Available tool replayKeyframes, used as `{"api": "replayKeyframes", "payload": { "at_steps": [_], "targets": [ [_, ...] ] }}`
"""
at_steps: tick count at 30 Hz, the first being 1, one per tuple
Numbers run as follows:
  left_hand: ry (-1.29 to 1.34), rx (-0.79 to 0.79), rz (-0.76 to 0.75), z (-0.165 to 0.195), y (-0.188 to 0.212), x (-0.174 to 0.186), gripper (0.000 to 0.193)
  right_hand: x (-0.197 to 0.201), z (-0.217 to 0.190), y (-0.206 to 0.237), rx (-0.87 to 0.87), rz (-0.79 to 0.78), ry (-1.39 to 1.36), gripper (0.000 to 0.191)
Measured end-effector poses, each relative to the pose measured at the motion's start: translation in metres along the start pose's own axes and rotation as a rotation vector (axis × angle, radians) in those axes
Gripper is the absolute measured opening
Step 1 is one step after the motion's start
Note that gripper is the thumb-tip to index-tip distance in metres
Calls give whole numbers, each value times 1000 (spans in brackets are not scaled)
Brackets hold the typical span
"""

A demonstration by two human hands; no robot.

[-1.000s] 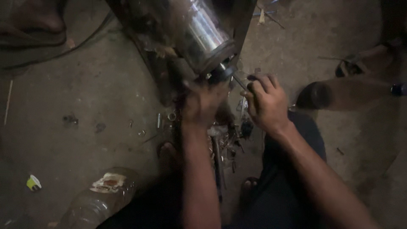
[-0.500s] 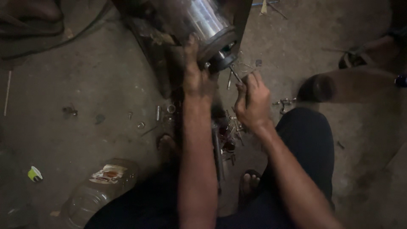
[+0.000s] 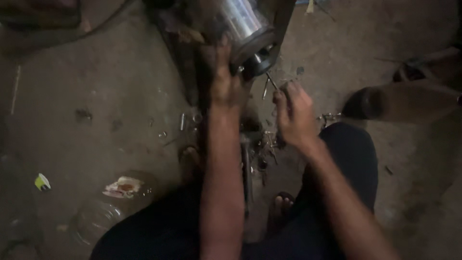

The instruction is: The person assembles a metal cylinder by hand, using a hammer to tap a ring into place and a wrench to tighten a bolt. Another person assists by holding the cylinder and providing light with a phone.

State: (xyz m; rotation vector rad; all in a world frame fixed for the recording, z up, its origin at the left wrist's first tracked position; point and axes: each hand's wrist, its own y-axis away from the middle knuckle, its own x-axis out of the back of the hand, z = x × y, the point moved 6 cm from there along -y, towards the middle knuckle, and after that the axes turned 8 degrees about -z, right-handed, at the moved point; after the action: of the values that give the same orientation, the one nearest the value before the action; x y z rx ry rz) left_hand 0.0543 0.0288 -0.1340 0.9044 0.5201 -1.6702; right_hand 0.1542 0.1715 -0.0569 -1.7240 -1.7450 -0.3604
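A shiny metal cylinder [image 3: 238, 21] on a dark machine frame stands on the concrete floor at top centre. My left hand [image 3: 225, 79] reaches up and presses against the underside of the cylinder's rim. To its right my right hand [image 3: 294, 113] is closed around a thin metal rod-like tool [image 3: 268, 82] that points up toward the cylinder's end. Several small bolts and metal bits [image 3: 262, 144] lie on the floor between my knees. My bare toes [image 3: 284, 202] show below.
A clear plastic bottle [image 3: 113, 202] with a label lies at lower left, a small yellow-green scrap [image 3: 42, 182] beyond it. Another person's sandalled foot [image 3: 399, 103] rests at the right. Cables and a dark object lie at top left.
My left hand has slid further up onto the cylinder. My right hand has drawn slightly down and right with the thin tool; the view shifted a little.
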Motion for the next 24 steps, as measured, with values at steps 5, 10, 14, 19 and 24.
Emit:
{"api": "replayKeyframes", "payload": {
  "at_steps": [5, 10, 14, 19, 24],
  "targets": [
    [3, 19, -20, 7, 4, -12, 99, 54, -17, -1, 40, -125, 108, 9],
    [52, 53, 50, 11, 12, -26, 98, 62, -27, 1, -33, -117, -81, 25],
    [198, 37, -117, 16, 22, -46, 103, 47, -14, 0, -209, -124, -412, 36],
    [7, 9, -181, 9, 36, -49, 96, 32, 3, 6, -306, -65, -792, 38],
    [67, 43, -329, -16, 41, -51, 62, 28, 20, 11, -398, 23, -1029, 36]
  ]
}}
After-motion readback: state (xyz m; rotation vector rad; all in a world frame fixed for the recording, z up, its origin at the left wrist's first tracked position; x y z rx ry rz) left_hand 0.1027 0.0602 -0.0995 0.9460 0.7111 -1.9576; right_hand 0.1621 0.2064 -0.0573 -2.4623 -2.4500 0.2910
